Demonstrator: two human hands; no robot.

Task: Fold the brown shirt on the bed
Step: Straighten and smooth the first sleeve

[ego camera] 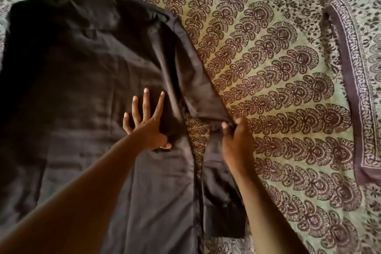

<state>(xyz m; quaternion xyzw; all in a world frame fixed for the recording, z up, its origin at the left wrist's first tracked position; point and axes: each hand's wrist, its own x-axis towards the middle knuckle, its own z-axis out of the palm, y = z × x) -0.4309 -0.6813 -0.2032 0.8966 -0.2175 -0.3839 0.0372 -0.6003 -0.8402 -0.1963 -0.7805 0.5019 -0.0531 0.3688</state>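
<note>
The brown shirt (82, 80) lies spread flat over the left half of the bed, collar end toward the far side. My left hand (147, 123) rests on its body near the right edge, fingers straight and spread. My right hand (235, 142) pinches the right sleeve (198, 72) at a bend in the cloth, thumb and fingers curled round the fabric. The sleeve runs down from the shoulder to my right hand, then doubles back toward me, its cuff end (223, 218) lying beside the shirt's side seam.
The bedspread (278, 93) is pale green with dark paisley print and stretches to the right of the shirt. A pillow (362, 80) in matching printed cloth lies at the far right edge.
</note>
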